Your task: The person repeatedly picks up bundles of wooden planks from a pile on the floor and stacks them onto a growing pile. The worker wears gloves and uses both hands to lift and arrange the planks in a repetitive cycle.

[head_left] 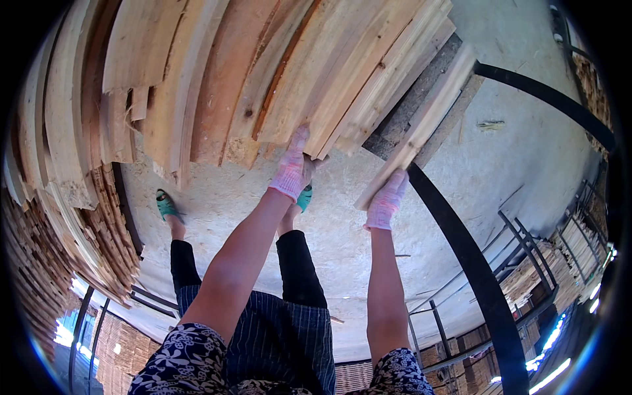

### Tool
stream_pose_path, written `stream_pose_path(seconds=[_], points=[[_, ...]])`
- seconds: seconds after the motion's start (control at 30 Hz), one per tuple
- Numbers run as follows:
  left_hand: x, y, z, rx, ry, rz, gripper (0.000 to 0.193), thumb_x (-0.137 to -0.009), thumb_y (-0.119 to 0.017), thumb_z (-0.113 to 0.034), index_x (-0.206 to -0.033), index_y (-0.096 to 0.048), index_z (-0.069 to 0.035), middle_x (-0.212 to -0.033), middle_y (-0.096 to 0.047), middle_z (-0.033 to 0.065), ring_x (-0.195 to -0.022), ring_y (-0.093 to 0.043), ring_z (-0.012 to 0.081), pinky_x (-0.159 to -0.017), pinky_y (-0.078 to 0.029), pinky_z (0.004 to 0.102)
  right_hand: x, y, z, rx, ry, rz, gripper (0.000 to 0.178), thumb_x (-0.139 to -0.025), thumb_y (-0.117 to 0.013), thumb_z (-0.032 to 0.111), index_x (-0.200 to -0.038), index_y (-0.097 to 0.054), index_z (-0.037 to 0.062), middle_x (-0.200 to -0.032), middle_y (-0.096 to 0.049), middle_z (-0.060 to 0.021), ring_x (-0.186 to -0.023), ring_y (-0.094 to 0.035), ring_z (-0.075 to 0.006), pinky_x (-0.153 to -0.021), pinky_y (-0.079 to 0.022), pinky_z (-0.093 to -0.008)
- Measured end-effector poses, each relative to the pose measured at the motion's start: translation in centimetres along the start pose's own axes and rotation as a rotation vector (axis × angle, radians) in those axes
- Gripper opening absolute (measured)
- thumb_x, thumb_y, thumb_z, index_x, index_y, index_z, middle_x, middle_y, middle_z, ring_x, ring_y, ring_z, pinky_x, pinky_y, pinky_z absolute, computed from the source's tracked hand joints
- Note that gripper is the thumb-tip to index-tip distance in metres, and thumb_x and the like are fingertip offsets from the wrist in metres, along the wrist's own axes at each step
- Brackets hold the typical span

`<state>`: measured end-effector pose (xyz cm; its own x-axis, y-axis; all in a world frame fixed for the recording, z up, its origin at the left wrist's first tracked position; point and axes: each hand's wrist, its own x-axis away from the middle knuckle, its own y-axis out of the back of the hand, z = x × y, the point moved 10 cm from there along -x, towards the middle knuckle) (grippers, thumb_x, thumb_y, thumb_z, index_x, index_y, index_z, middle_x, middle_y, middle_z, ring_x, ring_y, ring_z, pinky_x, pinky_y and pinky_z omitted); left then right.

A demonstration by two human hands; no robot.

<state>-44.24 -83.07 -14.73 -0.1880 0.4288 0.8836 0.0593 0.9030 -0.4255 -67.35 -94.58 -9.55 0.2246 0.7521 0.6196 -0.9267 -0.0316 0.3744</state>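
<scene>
My left hand (295,164), in a pink-and-white knitted glove, is closed on the near end of a pale wooden board (336,85) in the wide row of boards. Its fingers lie over the top face, and the thumb side sits against the end. To the right, my right hand (387,201), gloved alike, grips the near end of a narrow wooden plank (431,115). That plank lies apart from the row, across a dark metal frame; its underside and some of my right fingers are hidden.
A curved black metal bar (461,263) runs down on the right, and another bar (546,99) extends from the plank's far end. Stacked boards (66,224) rise at the left. Black metal racks (520,250) and more wood stand at the right. Concrete floor (342,243) lies below.
</scene>
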Motion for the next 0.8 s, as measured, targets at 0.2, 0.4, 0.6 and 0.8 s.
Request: stream_pose_path(seconds=[0.2, 0.4, 0.6, 0.8], points=[[1.0, -1.1, 1.0, -0.029, -0.063, -0.010, 0.096, -0.077, -0.086, -0.056, -0.153, -0.038, -0.022, -0.156, -0.038, 0.0116, -0.142, -0.041, 0.0350, -0.109, -0.042, 0.0641, -7.6, -8.7, 12.6, 0.518, 0.447, 0.136, 0.084, -0.101, -0.045, 0.060, -0.158, -0.028, 0.0012, -0.158, -0.038, -0.0266, -0.139, -0.045, -0.0438, -0.115, -0.036, -0.0464], [1.7, -2.2, 8.1, 0.018, -0.016, -0.127, 0.112, -0.074, -0.089, -0.057, -0.155, -0.021, -0.022, -0.149, -0.038, 0.0113, -0.141, -0.040, 0.0375, -0.105, -0.046, 0.0637, -12.1, -11.0, 10.4, 0.104, 0.068, 0.301, 0.076, -0.102, -0.048, 0.058, -0.158, -0.035, 0.0080, -0.159, -0.041, -0.0170, -0.143, -0.043, -0.0343, -0.119, -0.033, -0.0398], [2.4, -3.3, 6.6, -0.327, 0.165, -0.051, 0.117, -0.080, -0.085, -0.053, -0.160, -0.010, -0.013, -0.155, -0.032, 0.0175, -0.146, -0.033, 0.0383, -0.109, -0.042, 0.0632, -14.2, -8.6, 7.4, -0.279, -0.253, 0.454, 0.079, -0.099, -0.052, 0.066, -0.155, -0.040, 0.0116, -0.153, -0.049, -0.0114, -0.139, -0.049, -0.0290, -0.118, -0.041, -0.0444], [2.1, -12.8, -2.8, -1.469, -0.395, 0.091, 0.103, -0.081, -0.080, -0.051, -0.157, -0.027, -0.006, -0.154, -0.039, 0.0256, -0.144, -0.039, 0.0415, -0.119, -0.035, 0.0434, -13.5, -10.1, 6.9, -0.279, -0.198, 0.480, 0.081, -0.098, -0.051, 0.068, -0.156, -0.040, 0.0116, -0.151, -0.051, -0.0115, -0.132, -0.055, -0.0305, -0.110, -0.048, -0.0451]])
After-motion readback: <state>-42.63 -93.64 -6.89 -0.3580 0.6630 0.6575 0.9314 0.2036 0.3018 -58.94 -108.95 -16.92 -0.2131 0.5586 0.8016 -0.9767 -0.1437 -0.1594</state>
